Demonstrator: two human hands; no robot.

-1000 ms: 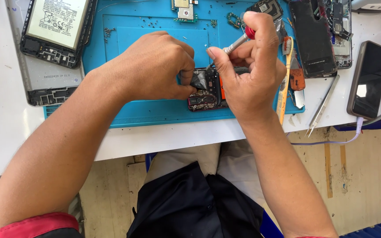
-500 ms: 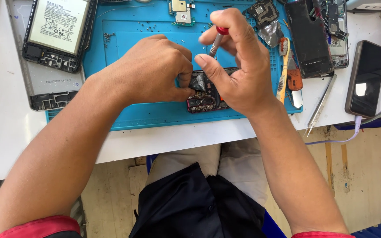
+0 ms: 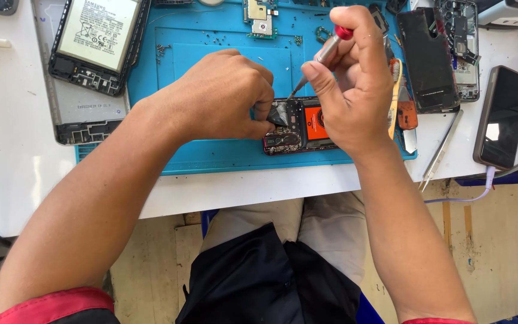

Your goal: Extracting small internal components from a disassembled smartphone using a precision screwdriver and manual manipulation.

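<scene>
Since the earlier frame your right hand [image 3: 355, 90] has tilted the small screwdriver [image 3: 322, 57] a little further over, its red cap now up and to the right of the opened phone [image 3: 298, 129], while the tip has settled onto the phone's upper left corner; your left hand [image 3: 223, 99] has barely shifted. The opened phone lies flat near the front edge of the blue work mat [image 3: 211, 153], with its orange inner panel facing up. Your left hand is closed over the phone's left end, fingertips pinching a grey foil-like flap there. Your right hand is clamped on the screwdriver shaft, thumb and fingers together around it. Left of the phone, well apart, a second phone body with an exposed battery [image 3: 97, 36] rests partly on the mat's edge. Right of the phone lie a dark back cover [image 3: 427, 60], tweezers [image 3: 442, 150] and a black phone [image 3: 502, 117] on the white table [image 3: 7, 132]. Risk, as judged: the driver stands tilted, so pressure could skate the tip off and gouge the board or tear the flap. Loose screws scattered on the mat behind the phone could be swept away by your wrist.
</scene>
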